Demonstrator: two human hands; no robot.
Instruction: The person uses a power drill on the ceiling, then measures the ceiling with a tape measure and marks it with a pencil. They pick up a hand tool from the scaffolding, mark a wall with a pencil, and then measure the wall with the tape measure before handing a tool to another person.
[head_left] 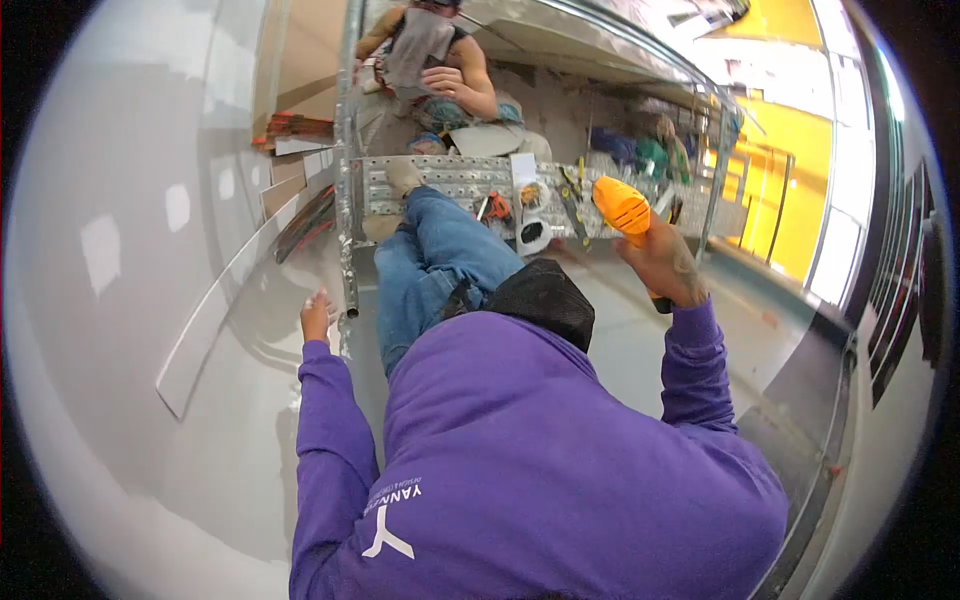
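My right hand is wrapped around the grip of an orange power tool with vent slots in its housing, raised at my right side. Its exact kind I cannot make out. My left hand is out at the left, fingers apart and holding nothing I can see. The galvanized scaffold post stands just beside it. My shoes rest on the perforated metal scaffold platform. On that platform lie a red-and-black drill, a white container and a long yellow-and-black tool.
A co-worker is beyond the platform, a grey sheet-like thing in front of them. Drywall offcuts and a long white strip lean along the patched wall at left. Scaffold rails cross overhead; yellow panels are at right.
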